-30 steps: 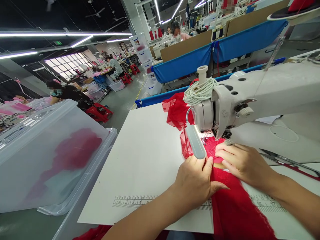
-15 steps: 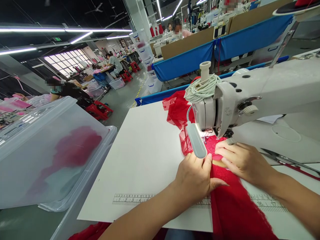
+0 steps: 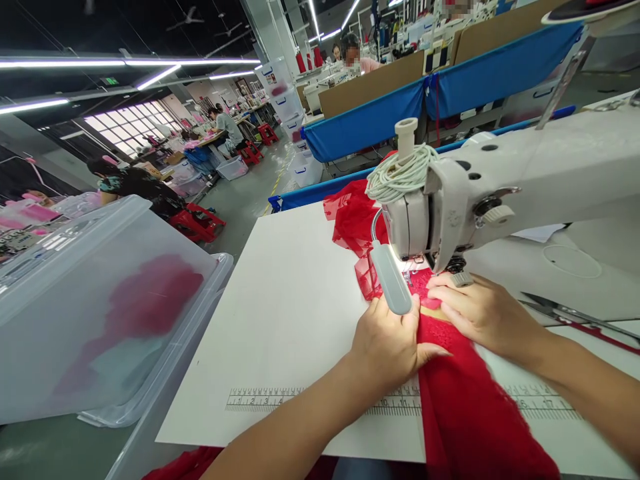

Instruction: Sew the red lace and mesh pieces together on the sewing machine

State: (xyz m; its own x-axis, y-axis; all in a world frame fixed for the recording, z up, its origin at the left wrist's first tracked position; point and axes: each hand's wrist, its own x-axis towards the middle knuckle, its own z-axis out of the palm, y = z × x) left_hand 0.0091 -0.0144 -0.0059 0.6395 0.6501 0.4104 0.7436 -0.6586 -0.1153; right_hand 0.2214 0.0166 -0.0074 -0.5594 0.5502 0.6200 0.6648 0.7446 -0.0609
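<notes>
Red lace fabric [image 3: 460,393] runs from the table's front edge up beneath the head of a white sewing machine [image 3: 540,180]. My left hand [image 3: 385,340] pinches the fabric's left edge just below the grey lamp [image 3: 391,279], its thumb stretched out to the right over the cloth. On the right, my right hand [image 3: 485,313] presses on the fabric with bent fingers close to the presser foot. A tan strip shows between the two hands. Behind the needle, sheer red cloth [image 3: 353,217] lies bunched. The lamp hides some fingertips of my left hand.
Black scissors with red [image 3: 580,320] lie right of my right hand. A printed ruler [image 3: 265,400] crosses the white table [image 3: 260,300]. A translucent bin [image 3: 100,320] stands left of the table. Blue cloth [image 3: 365,123] hangs beyond it; several people sit farther off.
Both hands have moved slightly up toward the needle along with the red fabric. The sheer cloth by the lamp has shifted a little. The camera view has moved slightly.
</notes>
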